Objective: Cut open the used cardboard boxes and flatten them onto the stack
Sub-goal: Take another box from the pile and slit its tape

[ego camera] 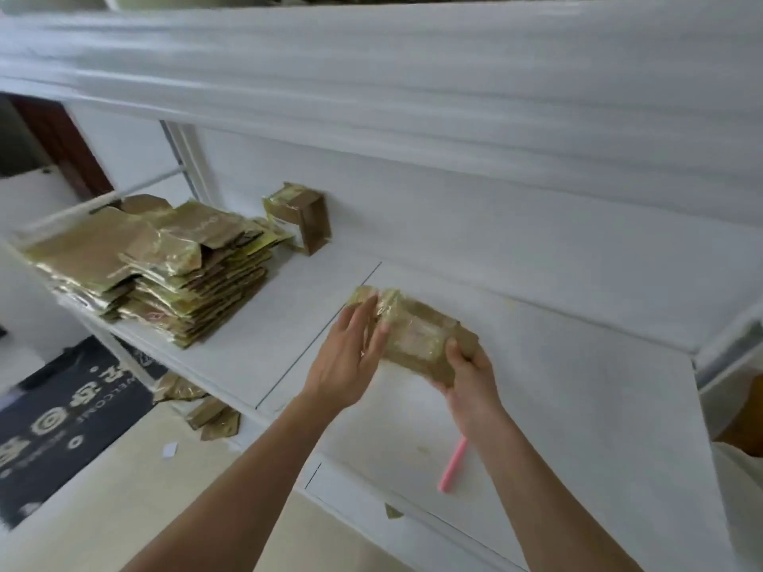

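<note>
Judging by how it sits in the person's hands, that small cardboard box (417,338) looks super light, thin brown card with shiny clear tape wrapped over it, so probably a bit slick on the taped faces and easy to crush if squeezed. Honestly the safest spots to take it are the short ends or the bare card edges, where fingers won't skate on the tape. It's held up just above the white shelf (578,386), roughly mid-frame, well apart from the stack (165,266) of already flattened boxes over on the left side of the same shelf.

Right hand (468,375) has its fingers and thumb curled around the box's near-right end, pinching it from below and the side, so that one's doing the actual holding. Left hand (351,357) is loose, fingers mostly straight and spread, fingertips resting against the box's left end, more steadying or pressing than grabbing. Frame is a bit blurry there, so whether it's pushing a flap is hard to say.

A pink cutter (454,464) lies on the shelf just below the right wrist, nobody touching it. One more unflattened box (303,216) stands against the back wall behind the stack.
</note>
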A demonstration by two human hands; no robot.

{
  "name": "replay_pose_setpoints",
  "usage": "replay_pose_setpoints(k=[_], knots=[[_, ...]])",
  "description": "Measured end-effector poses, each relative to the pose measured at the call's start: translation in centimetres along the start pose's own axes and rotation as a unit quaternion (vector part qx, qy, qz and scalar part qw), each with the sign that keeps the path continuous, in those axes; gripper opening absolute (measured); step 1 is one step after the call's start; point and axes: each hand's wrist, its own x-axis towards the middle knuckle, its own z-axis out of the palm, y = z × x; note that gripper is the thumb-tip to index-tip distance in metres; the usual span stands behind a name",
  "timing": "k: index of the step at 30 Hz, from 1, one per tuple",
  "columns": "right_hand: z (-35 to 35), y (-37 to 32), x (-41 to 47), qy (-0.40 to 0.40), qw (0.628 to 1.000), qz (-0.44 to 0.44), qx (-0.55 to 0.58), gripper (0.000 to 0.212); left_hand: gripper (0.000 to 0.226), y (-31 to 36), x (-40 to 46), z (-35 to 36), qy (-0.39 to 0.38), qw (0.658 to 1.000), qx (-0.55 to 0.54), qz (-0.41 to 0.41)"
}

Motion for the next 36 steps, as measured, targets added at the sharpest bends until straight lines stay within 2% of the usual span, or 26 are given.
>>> replay_pose_setpoints(k=[2, 3, 4, 6, 7, 8, 10, 11, 12, 13, 14, 15, 17, 19, 20, 21, 22, 23, 25, 27, 28, 30, 33, 35, 36], knots=[[1.7, 2.9, -0.2, -0.017, 0.995, 0.087, 0.036, 0.02, 0.067, -1.2, -0.2, -1.7, 0.001, 0.999, 0.051, 0.007], [2.1, 4.0, -0.4, -0.026, 0.992, 0.119, 0.015, 0.021, 0.067, -2.0, -0.3, -2.3, -0.014, 0.997, 0.077, -0.003], [2.2, 5.1, -0.6, -0.035, 0.989, 0.143, -0.029, 0.021, 0.066, -2.8, -0.4, -2.6, -0.039, 0.995, 0.092, -0.018], [1.5, 6.7, -1.1, -0.054, 0.965, 0.117, -0.23, 0.031, 0.063, -4.4, -0.6, -2.6, -0.082, 0.991, 0.101, -0.029], [0.9, 7.2, -1.3, -0.053, 0.925, 0.071, -0.37, 0.041, 0.061, -5.0, -0.6, -2.4, -0.097, 0.989, 0.115, -0.012], [-0.1, 7.9, -1.3, -0.029, 0.86, 0.006, -0.51, 0.047, 0.059, -5.4, -0.6, -2.0, -0.115, 0.983, 0.14, 0.022], [-2.6, 8.6, -1.0, 0.077, 0.729, -0.091, -0.674, 0.036, 0.055, -5.7, -0.6, -0.8, -0.167, 0.961, 0.186, 0.114], [-3.9, 8.5, -1.2, 0.107, 0.68, -0.082, -0.721, 0.04, 0.053, -5.5, -0.8, 0.0, -0.189, 0.948, 0.205, 0.153], [-5.0, 8.3, -1.5, 0.111, 0.629, -0.049, -0.768, 0.056, 0.051, -5.4, -1.2, 0.7, -0.202, 0.94, 0.213, 0.176], [-5.8, 8.1, -1.9, 0.098, 0.578, -0.017, -0.81, 0.072, 0.05, -5.4, -1.6, 1.2, -0.203, 0.938, 0.213, 0.181], [-6.5, 8.0, -2.3, 0.085, 0.528, -0.005, -0.845, 0.077, 0.049, -5.6, -2.0, 1.5, -0.192, 0.942, 0.206, 0.182], [-6.8, 8.0, -2.6, 0.076, 0.495, -0.019, -0.866, 0.075, 0.048, -5.9, -2.2, 1.7, -0.17, 0.947, 0.201, 0.187], [-7.1, 8.2, -2.9, 0.049, 0.494, -0.056, -0.866, 0.061, 0.046, -6.8, -2.5, 1.3, -0.12, 0.954, 0.184, 0.204], [-7.3, 8.2, -2.8, 0.044, 0.444, -0.164, -0.88, 0.043, 0.042, -7.7, -2.5, 0.6, -0.098, 0.959, 0.149, 0.223], [-7.0, 8.2, -2.7, 0.05, 0.432, -0.199, -0.878, 0.039, 0.04, -8.2, -2.4, 0.2, -0.101, 0.959, 0.131, 0.23], [-6.4, 8.1, -2.6, 0.051, 0.434, -0.197, -0.878, 0.034, 0.038, -8.6, -2.3, -0.2, -0.11, 0.96, 0.116, 0.23], [-5.5, 7.9, -2.5, 0.074, 0.466, -0.184, -0.862, 0.026, 0.037, -9.0, -2.2, -0.6, -0.118, 0.964, 0.097, 0.218], [-4.8, 7.8, -2.5, 0.122, 0.512, -0.179, -0.831, 0.018, 0.038, -9.3, -2.2, -0.9, -0.124, 0.97, 0.078, 0.193], [-2.9, 7.4, -2.3, 0.192, 0.644, -0.202, -0.712, 0.013, 0.053, -9.9, -2.2, -1.2, -0.131, 0.984, 0.033, 0.114], [0.1, 6.4, -1.9, 0.195, 0.763, -0.258, -0.56, 0.017, 0.07, -10.2, -2.3, -1.3, -0.128, 0.991, -0.008, 0.048], [1.7, 5.8, -1.6, 0.184, 0.8, -0.281, -0.497, 0.014, 0.074, -10.3, -2.3, -1.2, -0.126, 0.991, -0.017, 0.034], [5.2, 4.8, -0.7, 0.126, 0.855, -0.292, -0.409, 0.002, 0.074, -10.2, -2.4, -1.0, -0.13, 0.991, -0.018, 0.028], [9.1, 4.5, 0.7, 0.02, 0.931, -0.249, -0.267, 0.015, 0.054, -9.9, -1.5, -1.5, -0.156, 0.986, -0.037, 0.046], [10.3, 5.1, 1.1, -0.015, 0.947, -0.211, -0.243, 0.012, 0.024, -9.6, -0.9, -2.6, -0.156, 0.981, -0.104, 0.04], [10.4, 5.5, 1.3, -0.02, 0.947, -0.199, -0.251, 0.009, 0.016, -9.8, -0.7, -3.0, -0.136, 0.983, -0.122, 0.022]])
